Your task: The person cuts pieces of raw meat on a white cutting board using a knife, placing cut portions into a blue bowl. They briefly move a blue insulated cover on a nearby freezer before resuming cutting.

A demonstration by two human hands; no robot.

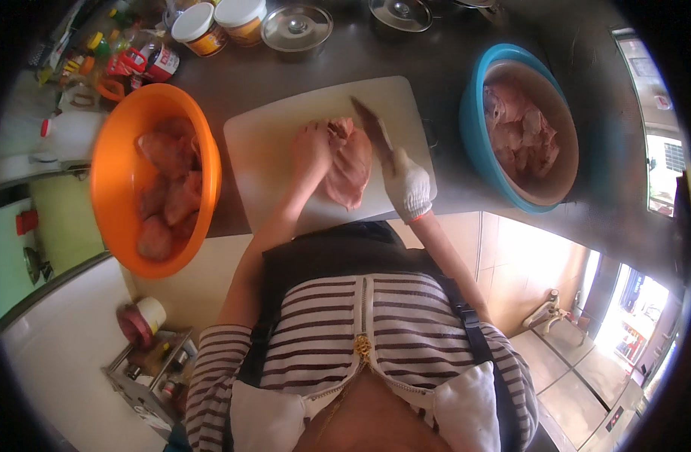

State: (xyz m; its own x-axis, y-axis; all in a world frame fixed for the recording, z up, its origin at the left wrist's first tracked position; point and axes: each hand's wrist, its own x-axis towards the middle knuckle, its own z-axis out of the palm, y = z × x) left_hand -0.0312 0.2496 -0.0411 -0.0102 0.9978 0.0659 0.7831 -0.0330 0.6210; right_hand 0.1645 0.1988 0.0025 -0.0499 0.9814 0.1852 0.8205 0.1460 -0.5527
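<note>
On a white plastic cutting board [266, 152] lies a piece of raw poultry [350, 175]. My left hand [312, 151], bare, rests on its upper left side with the fingers holding it. My right hand [407, 183], in a white knit glove, grips a knife [372, 125] by the handle; the blade points up and to the left, just right of the meat and apart from it. An orange plastic bowl [105, 186] with several raw meat pieces [167, 155] is at the left. At the right, a blue basin [474, 130] holds a lighter bowl with more raw poultry [523, 130].
Along the back of the dark metal counter [351, 56] stand two white-lidded tubs [201, 31] and round metal lids with knobs [297, 28]. Bottles [160, 61] and a white jug [74, 133] crowd the left. The counter's front edge runs close to my body.
</note>
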